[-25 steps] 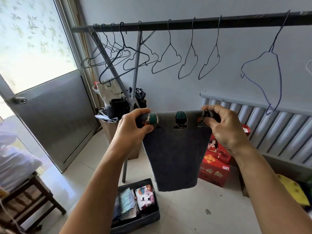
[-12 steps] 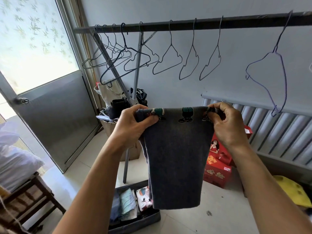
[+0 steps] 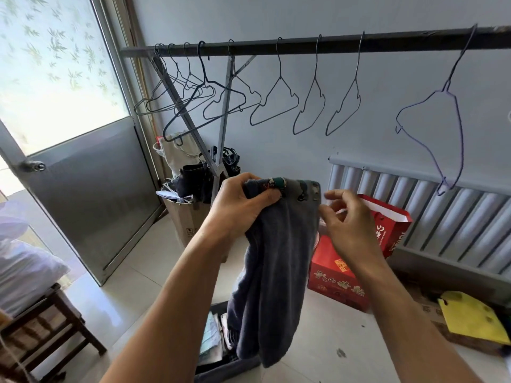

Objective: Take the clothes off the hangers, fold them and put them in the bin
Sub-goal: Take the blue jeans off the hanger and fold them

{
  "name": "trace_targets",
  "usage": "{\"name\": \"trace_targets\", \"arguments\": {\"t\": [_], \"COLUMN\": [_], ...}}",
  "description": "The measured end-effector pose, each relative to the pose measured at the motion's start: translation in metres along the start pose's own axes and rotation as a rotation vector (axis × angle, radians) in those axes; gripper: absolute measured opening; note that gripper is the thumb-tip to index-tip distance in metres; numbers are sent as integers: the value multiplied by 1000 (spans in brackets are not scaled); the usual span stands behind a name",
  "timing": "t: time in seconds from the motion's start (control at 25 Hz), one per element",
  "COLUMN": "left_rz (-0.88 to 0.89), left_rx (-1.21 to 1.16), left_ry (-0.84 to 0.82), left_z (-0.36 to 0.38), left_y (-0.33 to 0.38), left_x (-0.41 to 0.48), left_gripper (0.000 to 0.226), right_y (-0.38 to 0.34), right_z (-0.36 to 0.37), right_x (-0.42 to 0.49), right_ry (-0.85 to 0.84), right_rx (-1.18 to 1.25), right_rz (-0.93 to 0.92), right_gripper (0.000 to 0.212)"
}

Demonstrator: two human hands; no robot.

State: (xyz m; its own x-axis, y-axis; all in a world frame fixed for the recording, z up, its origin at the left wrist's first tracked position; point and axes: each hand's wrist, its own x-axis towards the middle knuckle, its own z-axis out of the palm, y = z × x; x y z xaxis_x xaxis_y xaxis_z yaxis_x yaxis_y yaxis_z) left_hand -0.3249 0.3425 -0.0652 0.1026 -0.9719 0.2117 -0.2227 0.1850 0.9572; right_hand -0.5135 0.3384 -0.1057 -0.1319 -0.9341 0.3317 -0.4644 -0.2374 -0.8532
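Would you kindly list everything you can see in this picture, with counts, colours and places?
rail: one, dark, across the top
hangers: about nine, dark wire, bare, on the rail
garment: one, dark grey, hanging above the bin
bin: one, dark, on the floor
clothes: a few, pale, in the bin
box: one, red, floor near the radiator
bag: one, red, behind the box
radiator: one, grey, right wall
door: one, grey metal, left
carton: one, brown, below the rail's left end
stool: one, dark wood, bottom left
left hand: grips the garment's top
right hand: beside the garment, fingers loose
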Motion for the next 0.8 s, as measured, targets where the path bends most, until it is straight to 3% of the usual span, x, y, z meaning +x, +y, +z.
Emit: {"name": "trace_targets", "arguments": {"t": [0.08,0.2,0.28,0.36,0.52,0.6,0.68,0.8], "left_rz": [-27,-39,-42,-53,-52,-19,47,118], "left_rx": [-27,-37,-64,-125,-240,-266,-274,-165], "left_ry": [45,96,120,149,140,61,-10,112], "left_z": [5,8,9,10,20,20,12,-11], "left_y": [0,-2,-1,-1,5,11,11,-12], "left_x": [1,2,2,3,0,-3,-5,-7], "left_gripper": [16,22,28,29,31,36,51,66], "right_y": [-9,-13,-13,-13,-10,-7,-7,-12], "right_z": [12,26,33,40,55,52,44,24], "right_x": [-15,-31,-41,-46,-45,-36,-28,-19], "right_ry": [-139,-377,-470,-446,-121,-64,-81,-118], "right_rx": [147,276,258,165,101,146,249,499], "right_rz": [-1,7,-18,-54,-126,-94,29,225], "right_gripper": [36,86,104,94,36,10,19,21]}}
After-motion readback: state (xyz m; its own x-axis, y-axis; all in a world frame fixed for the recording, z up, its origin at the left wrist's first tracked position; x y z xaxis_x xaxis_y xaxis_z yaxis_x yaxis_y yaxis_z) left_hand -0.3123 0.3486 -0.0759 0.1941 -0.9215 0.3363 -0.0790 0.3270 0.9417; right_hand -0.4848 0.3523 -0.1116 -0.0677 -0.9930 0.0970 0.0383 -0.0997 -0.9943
